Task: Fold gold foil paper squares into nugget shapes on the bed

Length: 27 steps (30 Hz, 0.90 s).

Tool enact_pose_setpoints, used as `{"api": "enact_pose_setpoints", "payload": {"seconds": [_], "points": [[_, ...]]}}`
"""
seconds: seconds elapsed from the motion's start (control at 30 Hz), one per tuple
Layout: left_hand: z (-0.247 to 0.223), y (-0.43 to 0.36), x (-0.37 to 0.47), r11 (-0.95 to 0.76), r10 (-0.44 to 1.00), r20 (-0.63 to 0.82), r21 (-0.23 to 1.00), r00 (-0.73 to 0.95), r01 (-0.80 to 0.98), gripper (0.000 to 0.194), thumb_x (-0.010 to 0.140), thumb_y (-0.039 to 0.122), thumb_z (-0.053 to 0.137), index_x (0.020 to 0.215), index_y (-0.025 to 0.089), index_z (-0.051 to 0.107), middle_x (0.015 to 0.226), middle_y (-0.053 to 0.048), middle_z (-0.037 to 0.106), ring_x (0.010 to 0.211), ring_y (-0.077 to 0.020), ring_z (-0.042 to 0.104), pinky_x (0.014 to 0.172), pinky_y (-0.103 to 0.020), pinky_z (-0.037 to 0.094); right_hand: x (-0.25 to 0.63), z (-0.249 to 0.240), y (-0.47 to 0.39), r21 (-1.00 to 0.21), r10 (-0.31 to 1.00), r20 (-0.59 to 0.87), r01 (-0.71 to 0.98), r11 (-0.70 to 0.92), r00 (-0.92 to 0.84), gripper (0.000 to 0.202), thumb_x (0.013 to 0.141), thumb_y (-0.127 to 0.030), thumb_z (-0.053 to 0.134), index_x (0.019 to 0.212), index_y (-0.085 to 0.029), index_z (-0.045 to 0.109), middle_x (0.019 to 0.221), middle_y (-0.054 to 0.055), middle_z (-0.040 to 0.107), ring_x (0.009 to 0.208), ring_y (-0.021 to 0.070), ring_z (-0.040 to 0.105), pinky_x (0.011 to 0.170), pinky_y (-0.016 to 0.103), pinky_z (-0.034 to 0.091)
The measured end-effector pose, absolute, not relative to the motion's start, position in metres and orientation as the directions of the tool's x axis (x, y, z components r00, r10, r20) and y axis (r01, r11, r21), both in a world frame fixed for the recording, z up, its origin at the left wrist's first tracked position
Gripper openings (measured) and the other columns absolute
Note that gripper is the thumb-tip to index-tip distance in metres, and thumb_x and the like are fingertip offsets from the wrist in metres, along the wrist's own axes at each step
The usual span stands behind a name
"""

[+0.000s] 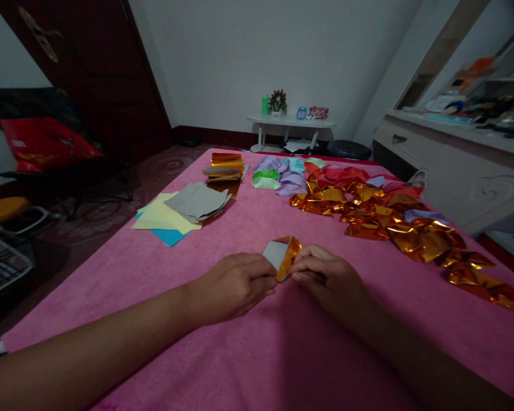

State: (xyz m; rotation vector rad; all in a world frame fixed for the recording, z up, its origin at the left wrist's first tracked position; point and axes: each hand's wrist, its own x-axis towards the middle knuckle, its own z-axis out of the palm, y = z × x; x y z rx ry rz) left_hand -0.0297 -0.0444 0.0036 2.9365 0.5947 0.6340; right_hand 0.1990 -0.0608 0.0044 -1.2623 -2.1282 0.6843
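Note:
Between my hands, low over the pink cloth, is a partly folded sheet of gold foil paper (286,264), with its grey-white back facing up on the left and the shiny gold side on the right. My left hand (235,283) pinches its left and lower edge between thumb and fingers. At the right edge, the fingertips of my right hand (325,277) are closed on the gold fold. Farther right lies a heap of folded gold foil pieces (415,237). Flat grey sheets (197,201) rest on yellow paper (165,214) to the left.
A pink cloth (223,348) covers the table. At its far side are a stack of gold paper (226,168) and folded purple, green and red pieces (291,182). A white cabinet (466,177) stands on the right; a red bag (47,142) sits at the left.

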Motion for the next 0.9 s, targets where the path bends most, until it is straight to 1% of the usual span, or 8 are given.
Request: {"api": "enact_pose_setpoints", "payload": {"seconds": [0.1, 0.17, 0.23, 0.4, 0.53, 0.63, 0.73, 0.9], "points": [[0.003, -0.047, -0.030, -0.914, 0.404, 0.382, 0.191, 0.831, 0.357, 0.025, 0.094, 0.022, 0.041, 0.097, 0.012, 0.064, 0.093, -0.010, 0.065, 0.088, -0.0166, 0.059, 0.079, -0.030, 0.051, 0.192, 0.007, -0.057, -0.654, 0.943, 0.142, 0.686, 0.318, -0.302, 0.010, 0.078, -0.020, 0.059, 0.070, -0.021, 0.065, 0.076, -0.001, 0.058, 0.064, 0.0120, 0.052, 0.057, 0.024, 0.037], [0.002, -0.047, -0.030, -0.909, 0.415, 0.388, 0.224, 0.823, 0.353, 0.024, 0.093, 0.022, 0.042, 0.097, 0.012, 0.064, 0.094, -0.010, 0.065, 0.089, -0.0169, 0.059, 0.080, -0.031, 0.050, 0.188, 0.008, -0.055, -0.618, 0.964, 0.106, 0.744, 0.255, -0.243, 0.008, 0.075, -0.021, 0.060, 0.067, -0.021, 0.062, 0.072, -0.002, 0.057, 0.060, 0.0114, 0.049, 0.054, 0.023, 0.033], [0.000, -0.047, -0.030, -0.902, 0.425, 0.399, 0.265, 0.813, 0.341, 0.023, 0.093, 0.021, 0.043, 0.097, 0.012, 0.063, 0.094, -0.010, 0.065, 0.089, -0.0169, 0.059, 0.080, -0.031, 0.050, 0.184, 0.009, -0.054, -0.574, 0.972, 0.105, 0.785, 0.233, -0.212, 0.007, 0.073, -0.022, 0.060, 0.066, -0.021, 0.060, 0.070, -0.002, 0.056, 0.059, 0.0114, 0.048, 0.052, 0.023, 0.030], [-0.001, -0.047, -0.029, -0.879, 0.460, 0.395, 0.334, 0.796, 0.342, 0.022, 0.093, 0.022, 0.042, 0.101, 0.013, 0.060, 0.093, -0.009, 0.064, 0.087, -0.0164, 0.059, 0.081, -0.031, 0.049, 0.180, 0.007, -0.058, -0.464, 0.963, 0.163, 0.844, 0.268, -0.216, 0.008, 0.074, -0.019, 0.056, 0.066, -0.020, 0.055, 0.070, -0.002, 0.054, 0.059, 0.0114, 0.046, 0.054, 0.024, 0.029], [0.000, -0.047, -0.028, -0.878, 0.462, 0.404, 0.333, 0.789, 0.344, 0.026, 0.093, 0.023, 0.041, 0.111, 0.014, 0.059, 0.096, -0.010, 0.064, 0.089, -0.0170, 0.059, 0.081, -0.032, 0.050, 0.179, 0.003, -0.059, -0.407, 0.953, 0.197, 0.865, 0.294, -0.232, 0.011, 0.077, -0.018, 0.051, 0.066, -0.020, 0.052, 0.070, -0.001, 0.053, 0.058, 0.0115, 0.045, 0.055, 0.024, 0.028], [0.000, -0.047, -0.027, -0.873, 0.474, 0.396, 0.329, 0.786, 0.360, 0.027, 0.093, 0.023, 0.042, 0.107, 0.015, 0.063, 0.095, -0.010, 0.064, 0.087, -0.0173, 0.059, 0.076, -0.031, 0.050, 0.178, 0.002, -0.060, -0.369, 0.949, 0.205, 0.880, 0.300, -0.237, 0.013, 0.078, -0.019, 0.050, 0.065, -0.020, 0.049, 0.070, -0.001, 0.053, 0.057, 0.0115, 0.045, 0.055, 0.025, 0.027], [-0.001, -0.047, -0.026, -0.864, 0.490, 0.381, 0.335, 0.784, 0.377, 0.026, 0.092, 0.022, 0.043, 0.103, 0.015, 0.065, 0.099, -0.010, 0.064, 0.089, -0.0180, 0.058, 0.075, -0.030, 0.050, 0.177, 0.003, -0.061, -0.341, 0.951, 0.202, 0.893, 0.294, -0.236, 0.013, 0.080, -0.020, 0.050, 0.067, -0.020, 0.049, 0.071, 0.000, 0.054, 0.057, 0.0118, 0.046, 0.055, 0.025, 0.026], [-0.002, -0.046, -0.025, -0.872, 0.466, 0.380, 0.350, 0.799, 0.342, 0.026, 0.091, 0.020, 0.044, 0.108, 0.016, 0.062, 0.106, -0.008, 0.065, 0.095, -0.0185, 0.058, 0.084, -0.033, 0.048, 0.175, 0.004, -0.063, -0.356, 0.946, 0.215, 0.883, 0.306, -0.241, 0.006, 0.081, -0.019, 0.048, 0.076, -0.020, 0.052, 0.073, 0.000, 0.057, 0.060, 0.0130, 0.049, 0.056, 0.026, 0.028]]}}
